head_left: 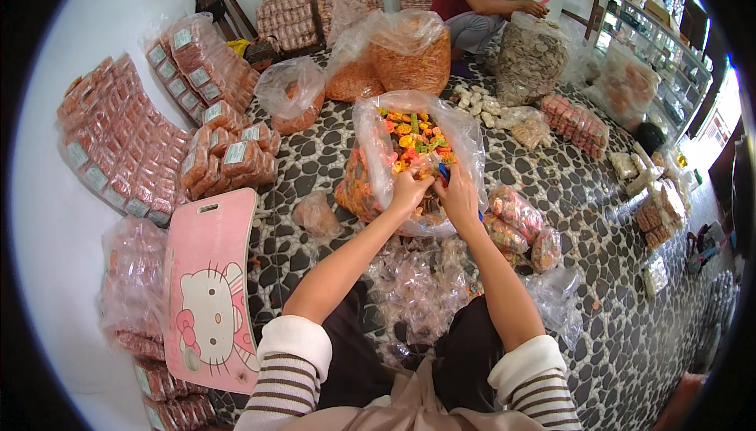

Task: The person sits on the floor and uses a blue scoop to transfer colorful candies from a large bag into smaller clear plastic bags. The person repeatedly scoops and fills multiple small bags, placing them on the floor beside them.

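A large clear plastic bag (466, 133) stands with its mouth wide in front of me, filled with small orange, yellow, green and pink snack pieces (411, 133). Both hands are together at the near side of its mouth. My left hand (409, 191) is closed in a pinch, and what its fingertips hold is too small to make out. Close beside it, my right hand (459, 197) is closed around a slim blue object (444, 172), whose kind is unclear. Crumpled clear plastic bags (421, 285) lie between my knees and the large bag.
Filled packs of colourful snacks (516, 218) lie to the right. A pink folding table (209, 273) stands at left, near stacked packs (118, 143). Big bags of orange snacks (411, 57) stand behind. Another person (476, 5) sits by a sack of greyish chips (531, 61).
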Available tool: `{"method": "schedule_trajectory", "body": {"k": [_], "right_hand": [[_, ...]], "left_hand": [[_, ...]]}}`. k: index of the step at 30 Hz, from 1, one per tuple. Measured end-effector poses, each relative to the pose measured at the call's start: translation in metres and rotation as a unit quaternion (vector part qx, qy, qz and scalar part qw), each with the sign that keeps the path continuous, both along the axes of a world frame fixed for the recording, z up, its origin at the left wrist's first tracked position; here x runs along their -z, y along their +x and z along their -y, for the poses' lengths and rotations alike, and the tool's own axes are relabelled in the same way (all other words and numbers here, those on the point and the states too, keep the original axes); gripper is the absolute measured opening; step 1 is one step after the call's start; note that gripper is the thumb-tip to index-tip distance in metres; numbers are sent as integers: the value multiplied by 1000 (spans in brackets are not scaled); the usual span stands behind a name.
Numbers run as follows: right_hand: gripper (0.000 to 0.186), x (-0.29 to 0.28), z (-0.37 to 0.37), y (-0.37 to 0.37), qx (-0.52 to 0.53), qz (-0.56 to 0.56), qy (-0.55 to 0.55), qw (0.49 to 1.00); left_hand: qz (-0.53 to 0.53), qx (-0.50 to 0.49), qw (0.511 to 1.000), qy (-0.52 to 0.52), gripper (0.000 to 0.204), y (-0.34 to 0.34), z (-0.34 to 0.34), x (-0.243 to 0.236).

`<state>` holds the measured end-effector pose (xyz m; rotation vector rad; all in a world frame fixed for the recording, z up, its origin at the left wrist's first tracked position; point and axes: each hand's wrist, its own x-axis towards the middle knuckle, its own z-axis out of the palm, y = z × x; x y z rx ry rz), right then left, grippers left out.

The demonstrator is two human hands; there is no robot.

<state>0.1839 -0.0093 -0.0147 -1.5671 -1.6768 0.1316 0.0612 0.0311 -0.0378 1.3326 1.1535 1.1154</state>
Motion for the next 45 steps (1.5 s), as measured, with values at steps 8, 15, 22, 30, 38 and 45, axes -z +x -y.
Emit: {"method": "schedule_trajectory", "body": {"k": [8,15,22,30,38,45], "right_hand": [[31,6,-13,-19,15,72,22,997],[30,1,-5,-25,28,43,45,998],[29,1,-11,-16,14,-112,-112,987],[22,0,-8,-17,48,32,-14,998],[20,26,-41,-10,100,-132,-61,984],[17,21,-42,9,-28,-357,-92,929]], "left_hand": [[-44,-93,995,13,35,6,-8,16],[-210,-43,976,38,46,-7,-4,8],[-285,-46,955,67,54,-12,2,-7],[-246,-29,964,96,36,-10,2,-1],[51,-6,996,-73,24,-2,2,6],[93,22,995,-29,40,-21,-1,-7]]}}
